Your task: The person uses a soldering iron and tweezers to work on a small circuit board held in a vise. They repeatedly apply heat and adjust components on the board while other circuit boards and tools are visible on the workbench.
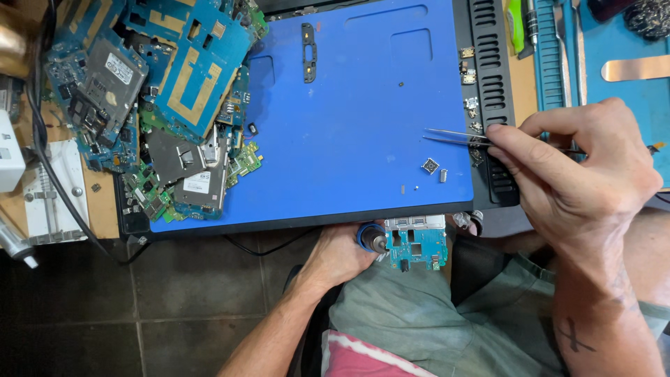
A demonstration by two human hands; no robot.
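My right hand [572,167] pinches metal tweezers [457,137], whose tips point left over the blue work mat [349,105]. Small loose metal parts [430,166] lie on the mat just below the tips. My left hand [342,255] sits below the mat's front edge, gripping a tool with a blue-ringed round nozzle [372,239]. The nozzle is right beside a small teal circuit board [417,246] that rests at my lap. The left fingers are mostly hidden under the mat's edge.
A heap of blue and green circuit boards [167,105] covers the mat's left side. A black slotted strip [488,77] with tiny connectors runs along the right edge. Hand tools lie on a teal tray [600,42] at top right. A black cable [56,174] crosses the left.
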